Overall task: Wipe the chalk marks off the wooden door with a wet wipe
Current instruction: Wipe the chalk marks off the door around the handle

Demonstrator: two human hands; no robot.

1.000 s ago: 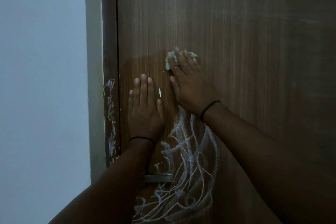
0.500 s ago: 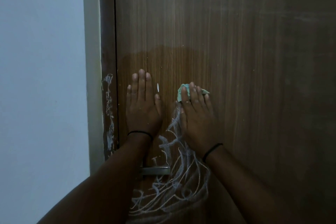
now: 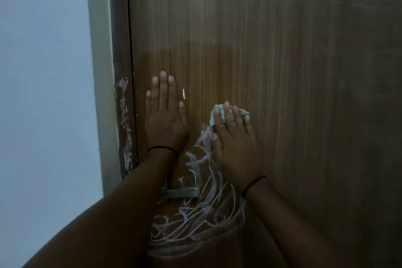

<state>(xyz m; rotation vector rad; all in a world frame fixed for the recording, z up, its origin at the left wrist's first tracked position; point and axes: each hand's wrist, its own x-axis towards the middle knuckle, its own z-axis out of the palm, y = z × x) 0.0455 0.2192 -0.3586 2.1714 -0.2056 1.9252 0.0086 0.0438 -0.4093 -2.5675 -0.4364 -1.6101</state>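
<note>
A brown wooden door (image 3: 272, 50) fills most of the head view. White chalk scribbles (image 3: 195, 222) cover its lower middle, between and below my forearms. My left hand (image 3: 164, 119) lies flat on the door with straight fingers, just right of the door's edge. My right hand (image 3: 236, 143) presses a folded pale green wet wipe (image 3: 215, 115) against the door at the upper end of the scribbles; its fingers are straight and most of the wipe is hidden under them. A darker damp patch (image 3: 208, 67) spreads above both hands.
A metal door handle (image 3: 182, 192) juts out below my left wrist. The dark door frame (image 3: 123, 115) at the left carries white chalk smears, and a pale wall (image 3: 43, 93) lies beyond it. A small white fleck (image 3: 184, 93) sits beside my left index finger.
My right hand slid the wipe down from high on the door to the top of the scribbles, and in the last half second barely shifted. My left hand stayed flat in place.
</note>
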